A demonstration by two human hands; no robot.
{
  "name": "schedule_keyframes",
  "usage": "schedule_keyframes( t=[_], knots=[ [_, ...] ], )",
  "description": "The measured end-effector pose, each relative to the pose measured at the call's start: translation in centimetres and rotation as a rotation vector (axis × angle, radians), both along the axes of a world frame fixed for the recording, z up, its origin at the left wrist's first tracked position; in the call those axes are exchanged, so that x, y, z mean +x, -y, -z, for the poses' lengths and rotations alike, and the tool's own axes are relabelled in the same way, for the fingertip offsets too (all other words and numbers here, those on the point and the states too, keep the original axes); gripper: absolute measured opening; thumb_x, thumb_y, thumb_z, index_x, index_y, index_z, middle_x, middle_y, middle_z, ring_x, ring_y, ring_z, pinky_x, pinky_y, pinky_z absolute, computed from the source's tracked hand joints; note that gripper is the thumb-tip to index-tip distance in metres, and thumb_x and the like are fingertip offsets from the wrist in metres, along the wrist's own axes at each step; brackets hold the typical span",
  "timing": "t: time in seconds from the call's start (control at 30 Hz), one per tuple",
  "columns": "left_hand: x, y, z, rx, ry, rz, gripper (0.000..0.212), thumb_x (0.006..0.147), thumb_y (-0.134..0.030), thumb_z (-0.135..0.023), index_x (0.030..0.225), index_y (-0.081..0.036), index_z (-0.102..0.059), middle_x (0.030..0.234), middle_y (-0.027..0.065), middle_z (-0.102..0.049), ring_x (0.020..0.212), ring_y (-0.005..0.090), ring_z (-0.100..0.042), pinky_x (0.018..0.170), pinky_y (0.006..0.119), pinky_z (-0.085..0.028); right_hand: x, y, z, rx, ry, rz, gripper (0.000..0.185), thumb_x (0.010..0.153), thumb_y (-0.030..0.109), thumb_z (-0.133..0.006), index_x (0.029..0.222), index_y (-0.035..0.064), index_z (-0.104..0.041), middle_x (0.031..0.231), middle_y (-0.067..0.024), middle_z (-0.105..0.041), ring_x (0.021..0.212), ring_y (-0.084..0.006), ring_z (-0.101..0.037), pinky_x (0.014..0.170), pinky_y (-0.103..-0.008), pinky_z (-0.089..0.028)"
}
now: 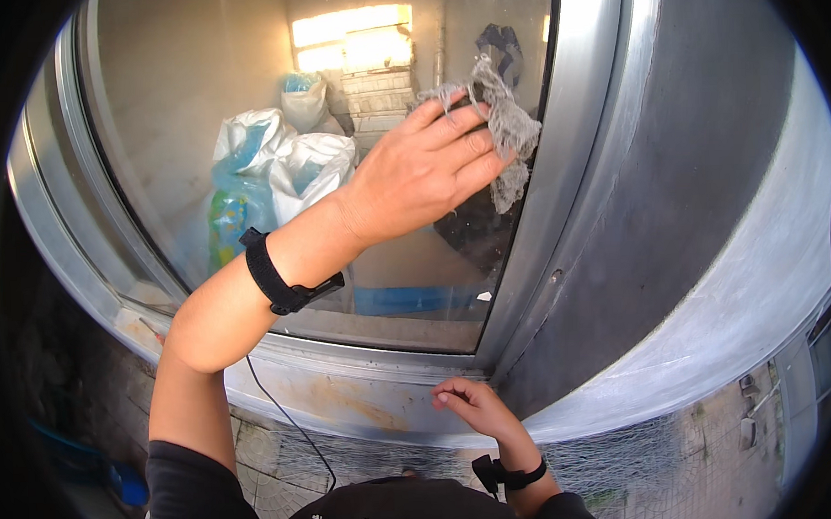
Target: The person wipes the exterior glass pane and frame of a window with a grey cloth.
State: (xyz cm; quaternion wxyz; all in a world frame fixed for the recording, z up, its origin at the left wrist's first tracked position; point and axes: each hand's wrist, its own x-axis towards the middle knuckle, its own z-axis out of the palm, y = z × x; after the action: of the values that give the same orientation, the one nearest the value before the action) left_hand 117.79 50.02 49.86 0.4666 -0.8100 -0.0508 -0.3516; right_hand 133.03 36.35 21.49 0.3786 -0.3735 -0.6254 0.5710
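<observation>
My left hand [433, 163] reaches up and across, fingers spread over a frayed grey rag [514, 129] pressed on the upper right part of a window pane [402, 260]. The rag bunches past the fingertips, close to the aluminium window frame [563, 151]; the thumb is hidden. A black strap with a small device is around the left forearm. Low down, my right hand [477, 408] is held loosely curled with nothing in it, by the window sill [352, 399]. A black strap device is on that wrist too.
Through the glass show white sacks [312, 163] and a blue plastic bag [245, 204]. A dark grey wall [686, 147] adjoins the frame on the right. A red-handled tool [154, 332] lies on the sill at left. Black cable [290, 418] hangs beside the body above paving [265, 470].
</observation>
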Motion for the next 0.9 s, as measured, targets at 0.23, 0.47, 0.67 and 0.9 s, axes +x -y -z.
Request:
schedule_keyframes(
  t=[0.23,0.47,0.67,0.9],
  knots=[
    [-0.5,0.5,4.4,-0.163,-0.045,-0.074,0.012,0.075,-0.013,-0.057,0.086,-0.009,-0.055,0.093,0.0030,-0.058,0.098,0.0190,-0.055,0.076,0.033,-0.043,-0.3,0.6,0.2,-0.033,0.014,0.017,0.019,0.094,0.014,-0.056,0.105,-0.0016,-0.060,0.090,-0.0045,-0.066,0.086,-0.0094,-0.060,0.078,-0.0240,-0.047],
    [-4.2,2.5,16.9,-0.660,-0.282,-0.042,0.018,0.077,-0.013,-0.056,0.093,-0.007,-0.059,0.099,0.0079,-0.063,0.101,0.0222,-0.056,0.084,0.033,-0.044,-2.8,0.5,1.0,0.003,0.025,0.033,0.023,0.093,0.018,-0.057,0.108,-0.0006,-0.058,0.087,-0.0040,-0.064,0.084,-0.0104,-0.061,0.074,-0.0246,-0.048],
    [-11.0,9.3,19.6,-1.468,-0.009,-0.024,0.037,0.081,-0.007,-0.062,0.117,-0.002,-0.056,0.113,0.0134,-0.061,0.111,0.0331,-0.052,0.091,0.039,-0.045,-8.6,1.6,0.6,-0.094,-0.499,0.049,0.056,0.095,0.025,-0.053,0.140,0.0034,-0.026,0.127,-0.0101,-0.048,0.109,-0.0205,-0.056,0.085,-0.0331,-0.052],
    [-18.3,15.9,20.1,-1.698,0.145,-0.052,0.046,0.087,-0.003,-0.056,0.132,-0.005,-0.046,0.127,0.0150,-0.056,0.122,0.0324,-0.049,0.100,0.038,-0.041,-15.0,1.6,1.2,-0.105,-0.433,0.341,0.047,0.092,0.012,-0.059,0.135,0.0030,-0.042,0.116,-0.0085,-0.053,0.105,-0.0174,-0.054,0.088,-0.0276,-0.045]
  ],
)
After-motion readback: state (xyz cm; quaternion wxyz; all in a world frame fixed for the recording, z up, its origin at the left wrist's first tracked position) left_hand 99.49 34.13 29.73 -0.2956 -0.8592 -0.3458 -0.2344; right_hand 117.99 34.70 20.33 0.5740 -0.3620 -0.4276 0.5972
